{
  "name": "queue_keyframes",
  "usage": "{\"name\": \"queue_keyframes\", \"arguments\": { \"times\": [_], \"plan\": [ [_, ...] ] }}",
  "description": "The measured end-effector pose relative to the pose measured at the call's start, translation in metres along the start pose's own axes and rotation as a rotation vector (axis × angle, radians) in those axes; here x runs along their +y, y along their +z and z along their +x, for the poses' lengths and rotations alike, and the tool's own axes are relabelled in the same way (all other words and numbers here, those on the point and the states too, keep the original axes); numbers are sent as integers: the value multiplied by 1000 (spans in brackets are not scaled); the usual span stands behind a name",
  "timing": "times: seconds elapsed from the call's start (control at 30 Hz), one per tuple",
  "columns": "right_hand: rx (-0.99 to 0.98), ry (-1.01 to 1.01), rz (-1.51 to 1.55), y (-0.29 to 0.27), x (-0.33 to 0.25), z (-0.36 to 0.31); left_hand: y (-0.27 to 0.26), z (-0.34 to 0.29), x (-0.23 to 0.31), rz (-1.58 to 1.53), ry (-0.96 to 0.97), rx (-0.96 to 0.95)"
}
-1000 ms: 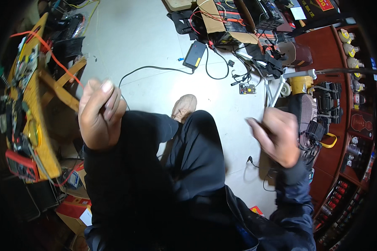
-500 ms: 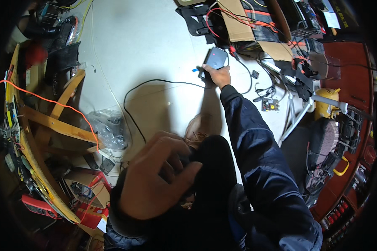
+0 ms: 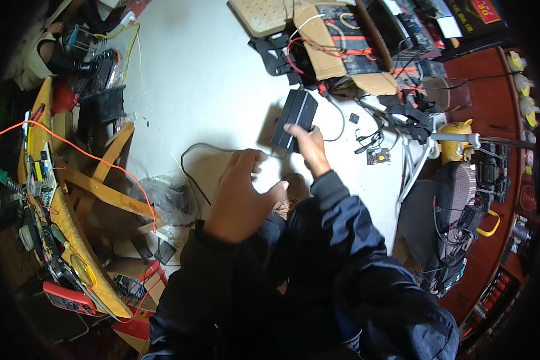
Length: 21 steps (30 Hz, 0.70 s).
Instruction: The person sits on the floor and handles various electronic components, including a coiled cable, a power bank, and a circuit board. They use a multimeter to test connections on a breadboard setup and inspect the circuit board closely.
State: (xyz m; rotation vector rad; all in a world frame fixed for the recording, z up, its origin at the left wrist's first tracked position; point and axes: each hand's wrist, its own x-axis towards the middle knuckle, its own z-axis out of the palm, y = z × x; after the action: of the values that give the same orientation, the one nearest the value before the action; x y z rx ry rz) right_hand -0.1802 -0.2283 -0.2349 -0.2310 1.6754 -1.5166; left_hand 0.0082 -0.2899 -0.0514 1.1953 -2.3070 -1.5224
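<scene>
My right hand (image 3: 313, 151) grips a black, box-shaped electrical device (image 3: 295, 114) by its near end, thumb on top. The device is held tilted above the pale floor, its ridged long side showing. A black cable (image 3: 205, 144) runs across the floor from near the device toward my legs; where its end joins is hidden. Lower and to the left, my left hand (image 3: 240, 201) hangs in the air, fingers curved and apart from the thumb, with nothing in it. It is near the device but does not touch it.
On the left stands a wooden-legged bench (image 3: 78, 240) carrying tools and an orange wire; a clear plastic bag (image 3: 171, 201) lies beside it. A cardboard box (image 3: 318, 51) with red cables is ahead. To the right are a small circuit board (image 3: 378, 156), a metal stand (image 3: 411, 171) and a red cabinet (image 3: 483, 96).
My right hand has drawn the device nearer and turned it, showing its ridged side instead of the grey top. My left hand has moved forward toward it, its fingers opening wider.
</scene>
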Motion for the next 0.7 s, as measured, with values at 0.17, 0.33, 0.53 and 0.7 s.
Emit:
{"name": "queue_keyframes", "arguments": {
  "times": [0.17, 0.33, 0.53, 0.7],
  "plan": [
    [23, -3, 169, 22, -87, -104, 10, 3, 0, 69, 142, 37],
    [56, -135, 143, 14, -110, -158, 6, 1, 14, -414, 142, -143],
    [41, -182, 199, -15, -118, -198, -6, -17, 21, -738, 288, -205],
    [-235, -206, 470, -60, -148, -215, -11, -31, 22, -765, 304, -253]
  ]
}}
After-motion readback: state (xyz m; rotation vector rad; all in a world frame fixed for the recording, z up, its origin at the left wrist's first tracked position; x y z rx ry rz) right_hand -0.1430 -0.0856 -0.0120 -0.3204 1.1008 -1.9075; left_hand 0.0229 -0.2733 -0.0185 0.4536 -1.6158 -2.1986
